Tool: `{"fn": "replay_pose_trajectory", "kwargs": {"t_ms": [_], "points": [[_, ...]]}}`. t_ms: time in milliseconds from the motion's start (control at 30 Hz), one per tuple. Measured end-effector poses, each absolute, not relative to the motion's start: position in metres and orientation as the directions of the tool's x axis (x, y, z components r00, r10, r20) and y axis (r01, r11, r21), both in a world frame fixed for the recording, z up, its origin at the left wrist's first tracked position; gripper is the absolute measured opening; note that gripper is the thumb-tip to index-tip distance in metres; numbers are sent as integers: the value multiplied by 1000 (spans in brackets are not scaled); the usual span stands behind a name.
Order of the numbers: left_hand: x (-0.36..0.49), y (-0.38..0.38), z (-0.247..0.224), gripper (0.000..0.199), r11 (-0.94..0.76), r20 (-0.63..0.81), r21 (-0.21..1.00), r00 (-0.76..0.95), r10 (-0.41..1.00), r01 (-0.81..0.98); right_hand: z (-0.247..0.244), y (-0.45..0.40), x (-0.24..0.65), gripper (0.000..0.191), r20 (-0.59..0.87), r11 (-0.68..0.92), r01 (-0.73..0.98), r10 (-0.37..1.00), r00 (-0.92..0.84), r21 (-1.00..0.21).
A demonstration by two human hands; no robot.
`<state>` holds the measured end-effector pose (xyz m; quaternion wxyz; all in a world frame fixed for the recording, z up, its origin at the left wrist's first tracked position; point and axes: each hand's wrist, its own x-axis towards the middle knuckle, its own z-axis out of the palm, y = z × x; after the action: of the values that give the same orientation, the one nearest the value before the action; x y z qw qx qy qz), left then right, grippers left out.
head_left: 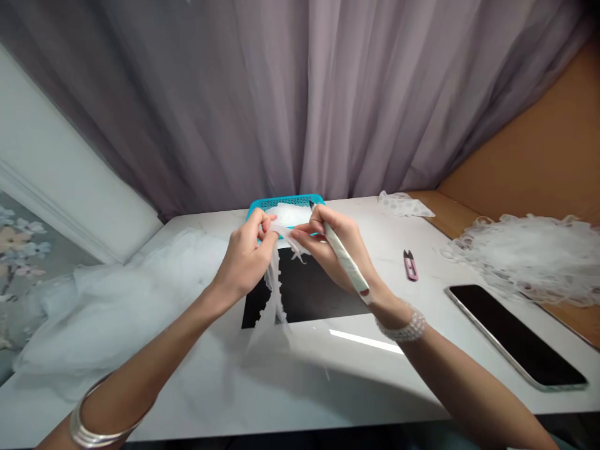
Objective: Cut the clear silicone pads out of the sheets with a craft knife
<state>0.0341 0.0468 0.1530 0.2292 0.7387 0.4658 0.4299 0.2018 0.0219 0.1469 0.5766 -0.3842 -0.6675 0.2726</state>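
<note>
My left hand [248, 253] is closed, its thumb and fingers pinching a strip of white sheer fabric [276, 281] with a frilled edge. Loose ends of the strip hang over a black mat [323, 284]. My right hand [340, 240] pinches the same fabric between thumb and fingertips. Tucked across that hand is a slim, pale-handled tool [345, 257] with a dark tip; its exact kind is unclear. Just beyond both hands stands a blue basket [255, 205] holding white fabric pieces [290, 214]. The fingertips partly hide the pinched spot.
A heap of white sheer fabric [122, 306] covers the table's left side. To the right lie pink thread snips [410, 265], a phone [515, 337] and a pile of white looped fabric [539, 256]. A small white piece [405, 205] rests near the curtain [262, 106].
</note>
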Motion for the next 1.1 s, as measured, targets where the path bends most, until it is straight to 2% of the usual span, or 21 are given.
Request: {"fn": "replay_pose_trajectory", "kwargs": {"t_ms": [67,167,200,300,367,500,600,733,867,1000,1100], "points": [[33,44,155,19,-466,402,721,238,884,514,155,26,209,42,577,567,246,816,-37,-786],[26,47,158,12,-472,320,756,373,871,453,176,34,225,43,590,583,309,803,-84,-751],[24,50,159,15,-471,290,775,426,857,421,184,38,230,43,585,585,326,804,-112,-742],[25,58,160,44,-412,209,853,514,832,320,207,48,241,42,560,600,337,800,-216,-726],[32,62,156,52,-351,174,903,535,827,248,220,52,246,42,544,609,318,793,-275,-727],[44,69,138,42,-288,81,923,604,793,255,239,48,257,47,534,615,299,786,-313,-730],[35,76,125,34,-295,25,901,640,768,318,247,45,276,42,544,612,309,790,-283,-728],[0,91,125,29,-265,-36,869,587,809,419,246,49,305,40,519,554,382,831,-202,-740],[-34,111,144,27,-324,16,766,487,873,555,233,61,320,42,435,459,458,885,-164,-761],[-50,130,161,36,-277,80,811,371,925,515,214,84,325,45,374,371,452,923,-88,-811],[-51,137,169,34,-288,113,817,351,929,500,201,101,327,47,349,347,360,935,-62,-866]]}}
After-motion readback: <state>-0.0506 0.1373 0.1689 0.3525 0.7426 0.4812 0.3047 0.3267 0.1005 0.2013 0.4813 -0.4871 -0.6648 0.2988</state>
